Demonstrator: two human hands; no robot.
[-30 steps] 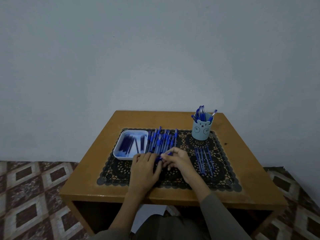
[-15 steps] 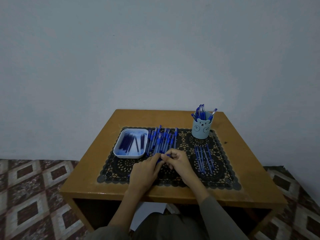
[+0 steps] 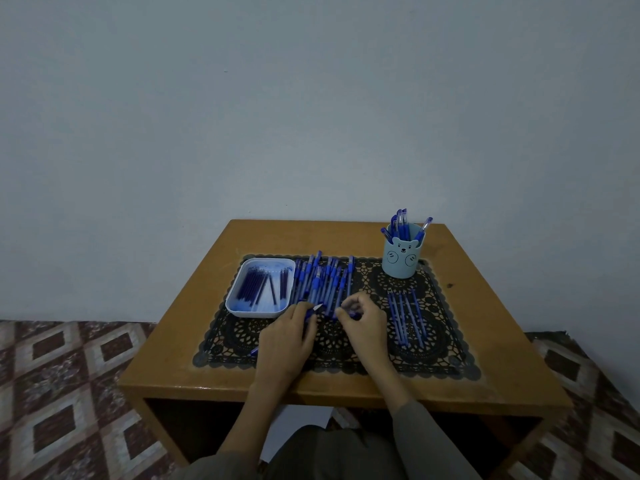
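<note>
Left hand point(image 3: 287, 336) grips a pen point(image 3: 317, 308) mid-mat. Its long axis slants from near-left to far-right, tip toward the right hand point(image 3: 363, 323), which is just apart and pinches a small blue part point(image 3: 353, 314).

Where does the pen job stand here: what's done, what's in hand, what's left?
Likely done: pens stand in the bear cup, and a few thin blue sticks lie in a row on the mat. In hand: the left hand grips one pen, the right hand pinches a small blue part. Left, probably: the pile of pens beside the refill tray.
</note>
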